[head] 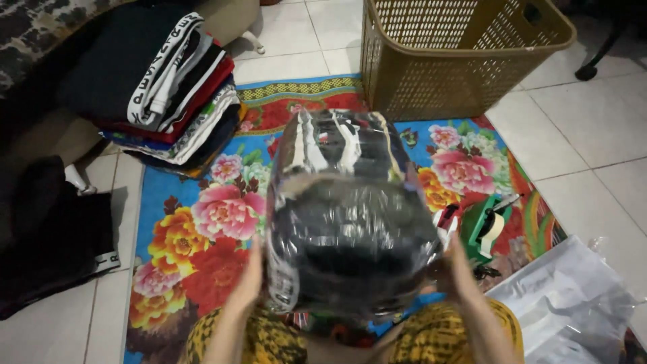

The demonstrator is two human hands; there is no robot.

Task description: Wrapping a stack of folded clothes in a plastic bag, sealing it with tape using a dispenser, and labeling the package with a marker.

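From the head camera I see a clear plastic bag (350, 216) stuffed with dark folded clothes, held up over the floral mat (202, 229) at the middle of the view. My left hand (251, 278) is pressed flat against the bag's lower edge at about 8 o'clock from its centre, fingers stretched upward along the plastic, palm gripping the side. My right hand (453, 266) clasps the opposite edge at about 4 o'clock, fingers curled against the wrapping. The bag sits between the two hands, touching both, its top end tilted away from me toward 12 o'clock.

Around it: a stack of folded clothes (172, 87) lies at 10 o'clock, on the far left corner of the mat. A tan perforated laundry basket (458, 54) stands at 1 o'clock on the white tiles. A green tape dispenser (488, 226) rests on the mat at 3 o'clock, just beside my right hand. A pile of empty clear plastic bags (573, 303) lies at 4 o'clock on the floor. A dark garment (50, 236) lies at 9 o'clock, well apart from the bag.
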